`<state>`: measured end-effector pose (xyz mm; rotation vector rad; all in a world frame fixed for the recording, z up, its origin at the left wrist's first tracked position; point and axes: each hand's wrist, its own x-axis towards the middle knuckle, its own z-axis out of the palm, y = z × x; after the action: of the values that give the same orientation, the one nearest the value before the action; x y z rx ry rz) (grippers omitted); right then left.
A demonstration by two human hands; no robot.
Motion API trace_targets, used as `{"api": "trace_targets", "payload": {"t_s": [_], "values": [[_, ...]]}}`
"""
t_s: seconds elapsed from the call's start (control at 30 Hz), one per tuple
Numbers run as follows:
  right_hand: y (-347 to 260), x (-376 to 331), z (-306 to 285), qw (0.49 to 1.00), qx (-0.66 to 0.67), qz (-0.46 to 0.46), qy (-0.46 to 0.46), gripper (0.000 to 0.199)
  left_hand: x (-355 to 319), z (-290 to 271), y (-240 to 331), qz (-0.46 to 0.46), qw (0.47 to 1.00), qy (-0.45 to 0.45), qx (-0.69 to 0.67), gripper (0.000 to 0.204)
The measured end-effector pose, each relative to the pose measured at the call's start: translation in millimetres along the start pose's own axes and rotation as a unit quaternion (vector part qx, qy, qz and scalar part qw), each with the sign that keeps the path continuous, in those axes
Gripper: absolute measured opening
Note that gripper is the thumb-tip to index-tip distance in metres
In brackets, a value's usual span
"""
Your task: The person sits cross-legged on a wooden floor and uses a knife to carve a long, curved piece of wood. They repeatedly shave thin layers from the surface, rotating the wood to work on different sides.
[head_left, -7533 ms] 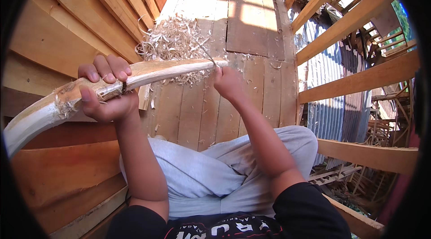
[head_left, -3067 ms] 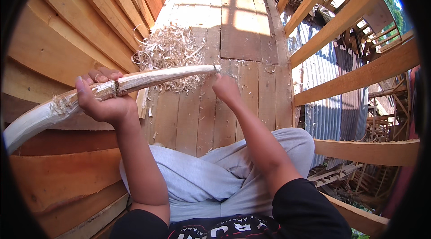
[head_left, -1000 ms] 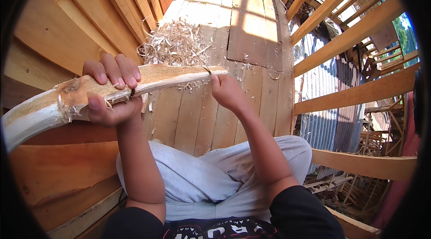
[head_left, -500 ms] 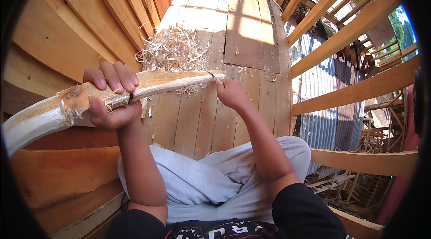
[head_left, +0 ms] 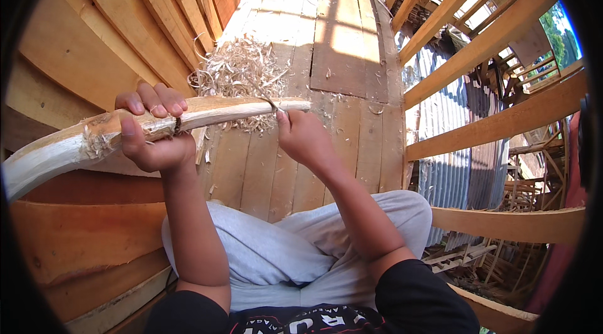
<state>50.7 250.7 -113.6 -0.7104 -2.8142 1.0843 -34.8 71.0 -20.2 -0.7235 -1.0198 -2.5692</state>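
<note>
A long, curved wooden pole (head_left: 220, 114), peeled pale with tan patches, runs from the left edge to a tapered tip right of centre. My left hand (head_left: 151, 122) is closed around its thicker middle, fingers over the top and thumb in front. A dark band (head_left: 178, 124) circles the pole beside those fingers. Near the tip, my right hand (head_left: 304, 138) is closed, pinching a thin dark blade (head_left: 266, 99) that lies across the pole's upper surface. Most of the blade's grip end is hidden in the fist. Rough, frayed fibres show on the pole left of my left hand.
Curled wood shavings (head_left: 242, 70) are heaped on the plank floor (head_left: 257, 171) beyond the pole. Stacked boards (head_left: 81, 39) stand close on the left. A slatted wooden railing (head_left: 490, 127) runs along the right, with corrugated metal sheets (head_left: 449, 177) outside it. My crossed legs (head_left: 276, 246) are below.
My right hand and the blade have slid left along the pole, from its tip toward my left hand. More of the tip now shows. My left hand keeps its hold.
</note>
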Motion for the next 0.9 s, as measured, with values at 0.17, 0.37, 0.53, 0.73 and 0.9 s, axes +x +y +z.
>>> {"api": "trace_targets", "payload": {"t_s": [0.17, 0.37, 0.53, 0.73, 0.9], "values": [[73.7, 29.8, 19.6, 0.996, 0.018, 0.084, 0.011, 0.042, 2.5, 4.2, -5.5, 0.006, 0.999, -0.034, 0.0, 0.032], [-13.3, -2.0, 0.6, 0.998, 0.064, 0.005, -0.021, 0.044, 0.0, 1.3, 0.6, 0.003, 0.998, 0.029, 0.054, 0.031], [40.2, 21.6, 11.3, 0.995, 0.085, 0.033, -0.025, 0.043, 1.3, 6.0, -3.0, -0.003, 0.999, 0.022, 0.04, 0.03], [8.5, 9.5, 10.3, 1.0, 0.018, 0.016, -0.003, 0.043, -2.1, 2.0, -1.1, 0.002, 0.999, 0.034, 0.029, 0.029], [78.4, 34.2, 16.4, 0.995, 0.043, 0.089, -0.027, 0.044, 1.6, 5.3, -5.6, 0.005, 1.0, -0.018, -0.007, 0.031]]}}
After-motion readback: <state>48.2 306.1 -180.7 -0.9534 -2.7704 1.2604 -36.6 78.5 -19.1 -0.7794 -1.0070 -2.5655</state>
